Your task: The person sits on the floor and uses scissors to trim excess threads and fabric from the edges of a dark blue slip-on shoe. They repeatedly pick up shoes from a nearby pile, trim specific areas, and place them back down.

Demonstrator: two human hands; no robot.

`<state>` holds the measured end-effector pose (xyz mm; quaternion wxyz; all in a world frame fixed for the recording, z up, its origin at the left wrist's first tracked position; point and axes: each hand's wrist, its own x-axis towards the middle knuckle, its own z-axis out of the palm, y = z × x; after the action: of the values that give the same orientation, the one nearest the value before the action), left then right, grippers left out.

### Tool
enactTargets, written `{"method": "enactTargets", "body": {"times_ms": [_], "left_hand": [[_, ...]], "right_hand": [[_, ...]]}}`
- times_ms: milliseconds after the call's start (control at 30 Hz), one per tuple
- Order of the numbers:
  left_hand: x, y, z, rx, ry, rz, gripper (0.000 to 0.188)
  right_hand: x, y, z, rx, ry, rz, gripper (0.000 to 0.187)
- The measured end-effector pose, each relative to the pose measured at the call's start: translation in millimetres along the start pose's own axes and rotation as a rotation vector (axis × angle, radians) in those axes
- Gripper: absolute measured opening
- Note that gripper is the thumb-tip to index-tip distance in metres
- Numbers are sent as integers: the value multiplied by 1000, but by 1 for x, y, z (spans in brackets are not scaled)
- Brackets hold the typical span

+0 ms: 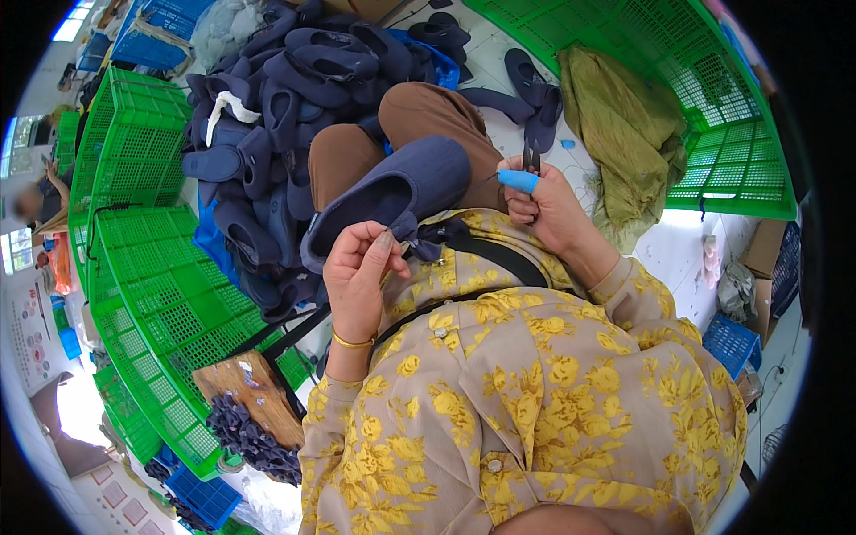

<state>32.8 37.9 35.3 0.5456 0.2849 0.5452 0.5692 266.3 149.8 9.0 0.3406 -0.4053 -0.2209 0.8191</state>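
A navy slipper [392,183] rests on my lap, its opening facing up and its rounded toe pointing to the upper right. My left hand [357,276] is closed in a pinch at the slipper's near edge, on a small dark fabric strip [408,230]; the exact spot between the fingertips is hidden. To the right of the slipper, my right hand [555,209] grips black thread snips [532,160] with the blades pointing up. Blue tape [517,181] is wrapped round one of its fingers. Between that finger and the slipper runs a thin dark line, too fine to identify.
A big heap of navy slippers [267,134] lies ahead and to the left, a white scrap [230,111] on it. Green crates [152,285] line the left; another green crate [713,80] stands right, beside an olive sack [615,125]. Loose slippers [532,89] lie on the floor. A wooden board [254,392] holds dark scraps.
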Motion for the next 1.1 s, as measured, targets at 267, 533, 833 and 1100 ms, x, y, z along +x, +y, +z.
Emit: {"method": "enactTargets", "body": {"times_ms": [267,533,833,1100], "left_hand": [[-1,-2,0,54,15,30,9],[-2,0,2,24,76,12,14],[-4,0,2,63,74,42,15],[-5,2,4,79,109,87,13]], "right_hand": [[1,3,4,-23,-12,16,9],[0,5,1,-14,-25,11,8],[-1,5,-1,-11,11,7,11],[-2,4,-13,38,46,-26,8]]}}
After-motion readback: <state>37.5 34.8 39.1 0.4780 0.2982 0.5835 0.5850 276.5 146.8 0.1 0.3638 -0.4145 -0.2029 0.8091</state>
